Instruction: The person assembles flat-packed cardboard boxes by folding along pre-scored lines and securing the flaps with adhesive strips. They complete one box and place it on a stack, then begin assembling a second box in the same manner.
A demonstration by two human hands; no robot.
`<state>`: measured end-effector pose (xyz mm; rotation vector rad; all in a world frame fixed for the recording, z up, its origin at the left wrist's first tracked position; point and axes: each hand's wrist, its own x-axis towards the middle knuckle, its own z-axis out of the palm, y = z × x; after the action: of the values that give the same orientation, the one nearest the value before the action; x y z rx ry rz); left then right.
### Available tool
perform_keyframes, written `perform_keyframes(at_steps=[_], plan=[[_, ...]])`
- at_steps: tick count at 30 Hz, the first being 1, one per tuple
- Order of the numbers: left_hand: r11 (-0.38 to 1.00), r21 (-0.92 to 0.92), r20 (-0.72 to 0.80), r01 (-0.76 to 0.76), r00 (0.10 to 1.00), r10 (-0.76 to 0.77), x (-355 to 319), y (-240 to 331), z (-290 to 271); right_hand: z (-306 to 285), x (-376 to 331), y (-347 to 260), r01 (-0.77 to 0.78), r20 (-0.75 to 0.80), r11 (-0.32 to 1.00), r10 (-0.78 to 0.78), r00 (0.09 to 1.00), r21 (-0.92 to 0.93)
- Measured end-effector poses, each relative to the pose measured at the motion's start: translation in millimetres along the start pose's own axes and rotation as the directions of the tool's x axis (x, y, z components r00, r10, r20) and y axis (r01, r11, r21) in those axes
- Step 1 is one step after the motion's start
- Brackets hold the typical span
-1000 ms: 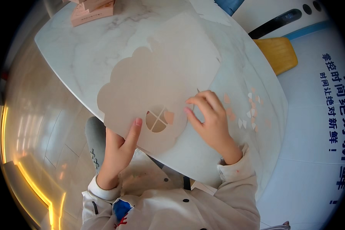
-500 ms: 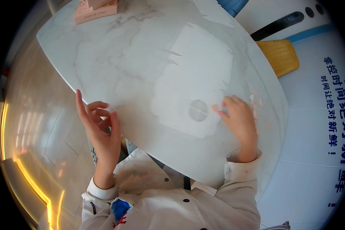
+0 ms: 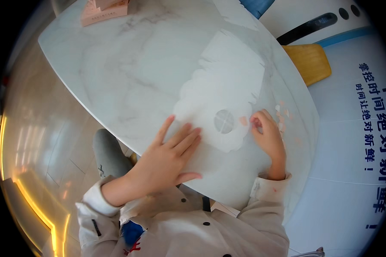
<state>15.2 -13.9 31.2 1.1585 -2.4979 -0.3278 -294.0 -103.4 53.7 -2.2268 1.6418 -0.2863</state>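
A white sheet of paper (image 3: 227,77) with a scalloped, jagged outline lies flat on the marble-patterned table (image 3: 133,64). Near its front end is a round grey patch (image 3: 223,121) crossed by thin pale lines. My left hand (image 3: 169,152) is open, palm down, its spread fingertips at or just over the sheet's left front edge. At the sheet's right edge, my right hand (image 3: 266,133) has its fingers curled and thumb and forefinger together; whether they pinch anything is too small to tell. Just left of those fingertips, a small pink scrap (image 3: 243,121) sits on the paper.
Several small pink and white scraps (image 3: 281,118) lie right of my right hand. Another white sheet (image 3: 233,13) is at the table's far edge, and a pink box (image 3: 104,13) stands far left. A yellow chair part (image 3: 309,64) and a white printed panel (image 3: 343,141) border the right side.
My left hand has swung right from beyond the table edge and come down by the paper. My right fingers have curled in and drawn slightly right; a pink scrap now shows on the sheet.
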Motion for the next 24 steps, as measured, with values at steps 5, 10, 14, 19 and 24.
perform_keyframes(at_steps=[5,10,14,19,24], plan=[[0.999,0.038,0.035,-0.013,0.999,0.011,-40.1,2.9,-12.5,2.2,-22.1,39.0,-0.048,-0.311,0.949,-0.054,0.949,-0.312],[0.988,0.145,-0.05,-0.061,0.996,0.069,-57.0,-2.8,2.8,31.8,-40.5,-62.0,0.504,0.202,0.862,-0.484,0.851,-0.056],[0.981,0.184,-0.077,-0.07,0.993,0.085,-60.7,-3.8,6.8,37.3,-47.5,-23.1,0.279,0.079,0.943,-0.269,0.96,-0.18],[0.971,0.225,-0.091,-0.084,0.99,0.107,-62.5,-5.0,6.6,31.5,-48.5,-10.2,0.206,-0.037,0.955,-0.218,0.975,-0.215],[0.97,0.227,-0.134,-0.09,0.983,0.123,-62.6,-5.8,17.4,39.0,-32.8,-61.6,0.397,0.167,0.909,-0.374,0.912,-0.132]])
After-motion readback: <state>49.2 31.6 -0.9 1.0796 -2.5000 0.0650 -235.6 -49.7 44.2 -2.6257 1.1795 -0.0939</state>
